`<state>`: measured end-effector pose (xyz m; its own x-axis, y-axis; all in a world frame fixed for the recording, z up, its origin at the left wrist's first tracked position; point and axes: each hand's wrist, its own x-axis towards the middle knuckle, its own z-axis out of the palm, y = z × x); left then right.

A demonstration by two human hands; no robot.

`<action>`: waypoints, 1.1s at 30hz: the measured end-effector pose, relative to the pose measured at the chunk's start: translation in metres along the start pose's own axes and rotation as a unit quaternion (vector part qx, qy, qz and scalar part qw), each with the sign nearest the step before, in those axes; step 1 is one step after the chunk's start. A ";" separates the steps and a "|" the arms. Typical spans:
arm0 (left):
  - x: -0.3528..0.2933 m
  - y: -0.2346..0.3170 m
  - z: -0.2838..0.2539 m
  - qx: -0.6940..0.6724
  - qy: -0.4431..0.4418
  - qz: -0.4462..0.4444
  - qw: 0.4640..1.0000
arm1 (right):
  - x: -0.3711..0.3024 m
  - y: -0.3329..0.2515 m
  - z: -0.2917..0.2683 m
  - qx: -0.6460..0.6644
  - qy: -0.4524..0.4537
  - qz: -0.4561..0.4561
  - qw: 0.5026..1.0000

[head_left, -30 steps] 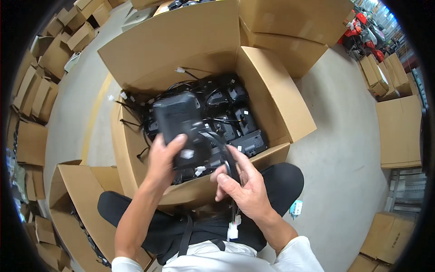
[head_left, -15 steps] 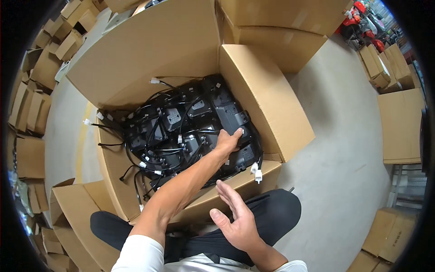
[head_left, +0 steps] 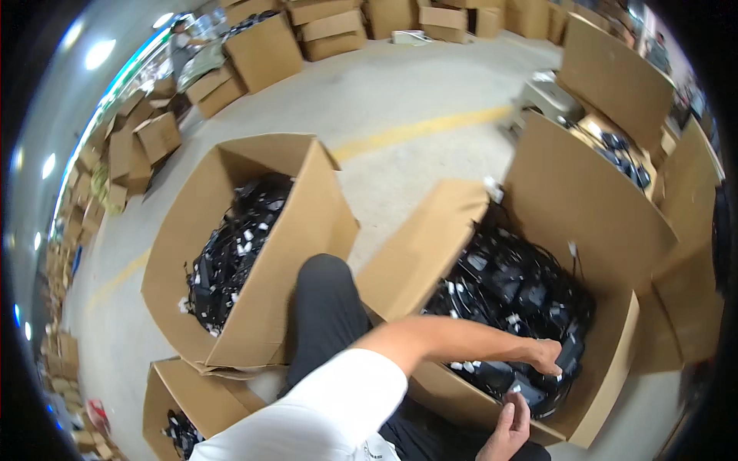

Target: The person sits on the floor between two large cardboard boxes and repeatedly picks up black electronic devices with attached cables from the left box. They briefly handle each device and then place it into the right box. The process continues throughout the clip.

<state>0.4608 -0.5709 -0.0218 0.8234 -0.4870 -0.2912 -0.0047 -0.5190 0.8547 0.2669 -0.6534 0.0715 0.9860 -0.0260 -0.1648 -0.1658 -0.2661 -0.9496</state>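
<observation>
My left hand [head_left: 547, 356] reaches across into an open cardboard box [head_left: 615, 369] in front of me. Its fingers curl at the edge of a black plastic unit [head_left: 570, 350] near the box's right side; the fingertips are partly hidden. Many similar black units with tangled black cables [head_left: 503, 269] and white connectors fill this box. Closer to me, my right hand [head_left: 507, 432] hovers by the box's near wall, thumb and fingers apart, holding nothing I can see.
To my left stands another open box [head_left: 307, 207] with black cabled parts. A smaller box [head_left: 207, 399] with similar parts sits at lower left. Behind the main box is a grey stool [head_left: 546, 100]. Stacked cartons line the far floor, and a person [head_left: 182, 50] is at far left.
My view has swung left, bringing the boxes on that side into sight. The left hand remains at the black units in the box. The right hand stays near the box's near wall.
</observation>
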 end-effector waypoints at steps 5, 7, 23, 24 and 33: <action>-0.229 0.033 -0.200 0.084 0.173 0.193 0.962 | -0.005 -0.013 0.019 0.046 -0.013 0.010 0.999; -0.333 -0.004 -0.263 0.057 0.385 0.172 0.905 | -0.005 -0.011 0.027 0.037 -0.014 0.007 0.999; -0.625 -0.385 -0.252 0.135 0.547 -0.537 0.628 | -0.014 -0.048 0.115 -0.146 -0.226 -0.079 0.960; -0.643 -0.377 -0.259 0.105 0.571 -0.487 0.653 | -0.019 -0.052 0.115 -0.171 -0.240 -0.115 0.949; -0.640 -0.030 -0.275 -0.077 0.526 -0.129 0.837 | -0.025 -0.073 0.138 -0.009 -0.300 -0.078 0.951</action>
<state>0.0900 -0.0505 0.2571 0.8299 0.5579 -0.0046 0.2572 -0.3754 0.8905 0.2514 -0.5003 0.1086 0.8088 0.5684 -0.1508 -0.0136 -0.2381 -0.9711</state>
